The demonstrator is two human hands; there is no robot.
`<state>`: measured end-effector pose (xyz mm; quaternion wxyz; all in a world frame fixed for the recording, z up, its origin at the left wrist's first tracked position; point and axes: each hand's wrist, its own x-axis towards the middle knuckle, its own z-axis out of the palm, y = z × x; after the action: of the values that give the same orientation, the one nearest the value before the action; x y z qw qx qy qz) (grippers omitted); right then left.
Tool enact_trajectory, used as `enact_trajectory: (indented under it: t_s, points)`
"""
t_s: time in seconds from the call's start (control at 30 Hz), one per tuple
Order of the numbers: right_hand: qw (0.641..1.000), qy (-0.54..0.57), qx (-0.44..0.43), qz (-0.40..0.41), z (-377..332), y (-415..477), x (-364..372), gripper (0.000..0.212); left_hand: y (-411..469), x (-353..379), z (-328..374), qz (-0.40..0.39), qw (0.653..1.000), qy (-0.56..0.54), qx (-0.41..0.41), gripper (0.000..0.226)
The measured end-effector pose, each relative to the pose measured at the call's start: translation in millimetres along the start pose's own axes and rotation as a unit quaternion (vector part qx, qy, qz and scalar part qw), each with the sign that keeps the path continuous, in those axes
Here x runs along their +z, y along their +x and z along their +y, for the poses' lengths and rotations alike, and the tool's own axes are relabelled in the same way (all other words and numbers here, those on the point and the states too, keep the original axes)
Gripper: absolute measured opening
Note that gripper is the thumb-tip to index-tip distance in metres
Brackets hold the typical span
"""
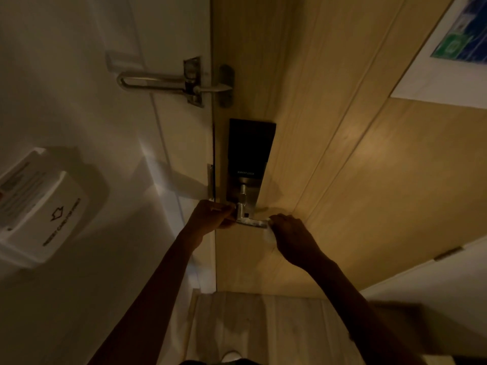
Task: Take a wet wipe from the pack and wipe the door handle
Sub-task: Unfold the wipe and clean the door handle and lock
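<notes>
A silver lever door handle (250, 221) sticks out from a black lock plate (249, 156) on the light wooden door (342, 167). My left hand (210, 214) is closed around the handle's left end, near the pivot. My right hand (292, 233) pinches a white wet wipe (268, 231) against the handle's right tip. Most of the wipe is hidden under my fingers. No wipe pack is in view.
A metal swing-bar door guard (168, 81) spans the frame and door above the lock. A white key-card holder (39, 206) hangs on the left wall. A framed notice (453, 48) is on the door at upper right. Wood-look floor (253, 325) lies below.
</notes>
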<state>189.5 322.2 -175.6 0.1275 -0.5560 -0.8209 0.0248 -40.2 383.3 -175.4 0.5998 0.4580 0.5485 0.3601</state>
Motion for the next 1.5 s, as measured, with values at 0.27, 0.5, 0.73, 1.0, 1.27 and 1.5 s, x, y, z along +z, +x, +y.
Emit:
enact_trajectory:
  t_s: [0.27, 0.5, 0.73, 1.0, 1.27, 1.5]
  points:
    - [0.968, 0.213, 0.116, 0.058, 18.4, 0.9, -16.4, 0.040, 0.8, -0.4, 4.3, -0.002, 1.000, -0.001, -0.010, 0.019]
    - [0.984, 0.164, 0.059, 0.045, -15.9, 1.4, -7.4, 0.052, -0.9, -0.5, 7.3, -0.007, 1.000, -0.009, -0.013, 0.021]
    - [0.974, 0.196, 0.105, 0.041, 5.0, 3.0, -6.3, 0.034, -2.0, -0.8, 6.2, -0.010, 1.000, -0.002, -0.010, 0.025]
    - [0.950, 0.274, 0.122, 0.083, 5.5, 0.1, 5.2, 0.021, -5.5, 1.0, 10.5, 0.002, 1.000, 0.002, -0.018, 0.012]
    - [0.958, 0.246, 0.067, 0.135, -10.5, -5.6, 4.2, 0.029, -7.4, 2.4, 11.3, 0.005, 1.000, -0.011, -0.021, 0.007]
    - [0.953, 0.239, 0.055, 0.175, -1.1, -8.3, -2.9, 0.019, -8.9, 3.0, 12.7, 0.002, 1.000, 0.002, -0.011, 0.014]
